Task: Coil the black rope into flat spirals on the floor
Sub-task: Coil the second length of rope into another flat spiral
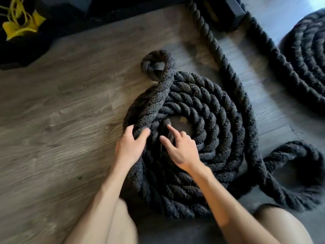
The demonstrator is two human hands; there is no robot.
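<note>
**Kid:** Two hands are on the rope [219, 110]! Why?

**Helper:** It lies in a round flat coil on the floor [61, 103], right under the fingers. The left hand [129, 147] curls its fingers over the outer rings, on the left side of the coil. I think it is pressing those rings in so they sit snug.

**Kid:** And the other one?

**Helper:** The right hand [182, 148] has its fingers spread out and holds nothing. One fingertip touches the inner ring, just beside the little hole in the middle. My guess is it keeps the middle from popping up.

**Kid:** What is that small loop past the fingertips?

**Helper:** That is the rope end [156, 66], bent into a small ring. A piece of rope runs from it across the top of the rings, down to the left fingers. It sits on top, so the coil is not all flat yet.

**Kid:** What does it feel like?

**Helper:** Thick, twisted and fuzzy, I think. It looks heavy and stiff to bend. The floor is smooth grey-brown wood.

**Kid:** Is there more?

**Helper:** Yes. More rope goes off to the right of the fingers, and a second coil [306, 55] lies well apart, far right.
</note>
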